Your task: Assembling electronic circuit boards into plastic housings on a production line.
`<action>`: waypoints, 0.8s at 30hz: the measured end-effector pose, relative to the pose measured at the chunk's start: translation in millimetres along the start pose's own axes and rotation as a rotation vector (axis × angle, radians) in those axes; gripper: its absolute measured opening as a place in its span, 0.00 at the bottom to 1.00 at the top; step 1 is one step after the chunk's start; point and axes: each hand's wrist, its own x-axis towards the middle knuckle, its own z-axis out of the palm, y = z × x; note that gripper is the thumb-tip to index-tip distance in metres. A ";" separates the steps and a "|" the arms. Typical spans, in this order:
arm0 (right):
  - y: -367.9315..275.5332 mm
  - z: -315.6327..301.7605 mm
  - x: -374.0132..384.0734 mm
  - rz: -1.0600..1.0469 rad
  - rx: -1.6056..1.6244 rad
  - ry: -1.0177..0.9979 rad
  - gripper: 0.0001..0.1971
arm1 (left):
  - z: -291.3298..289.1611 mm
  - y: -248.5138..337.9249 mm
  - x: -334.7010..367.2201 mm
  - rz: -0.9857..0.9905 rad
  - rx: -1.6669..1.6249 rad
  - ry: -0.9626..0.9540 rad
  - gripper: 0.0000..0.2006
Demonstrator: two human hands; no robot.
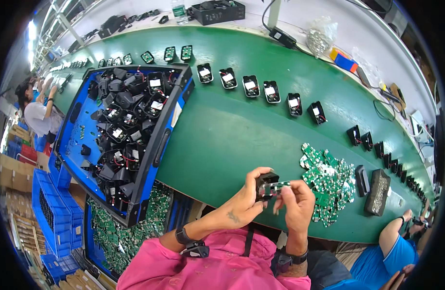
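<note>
Over the front edge of the green table, my left hand [246,195] is closed round a small black plastic housing [268,180]. Close against the housing's open side, my right hand [299,202] pinches a small circuit board [281,185] between thumb and fingers. Whether the board touches the inside of the housing cannot be made out. To the right of my hands lies a loose pile of green circuit boards [329,186]. On the left stands a blue crate with a black rim [160,140], heaped with black housings [128,99], some showing red wires and white labels.
A curved row of black housings [251,86] runs along the green table [217,130]. Right of the board pile stand a black box of small metal parts [378,193] and a narrow black block [362,180]. A blue-sleeved co-worker [401,246] sits at the right; another person [38,113] works far left.
</note>
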 end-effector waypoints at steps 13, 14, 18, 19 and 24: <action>-6.3 10.0 2.8 -0.123 0.194 0.083 0.06 | 7.8 -14.0 7.3 0.139 0.127 0.113 0.30; -12.9 7.8 3.7 -0.069 0.124 -0.033 0.07 | 7.2 -13.3 9.0 0.080 0.115 0.112 0.29; -29.2 9.1 9.2 -0.090 -0.291 -0.129 0.10 | 3.0 -25.5 14.0 0.261 0.328 0.138 0.29; -30.9 9.7 12.4 -0.213 -0.570 -0.112 0.10 | 3.4 -27.4 13.4 0.261 0.325 0.134 0.29; -30.1 12.7 21.0 -0.205 -0.528 -0.070 0.11 | 1.7 -12.7 11.0 0.145 0.236 0.175 0.25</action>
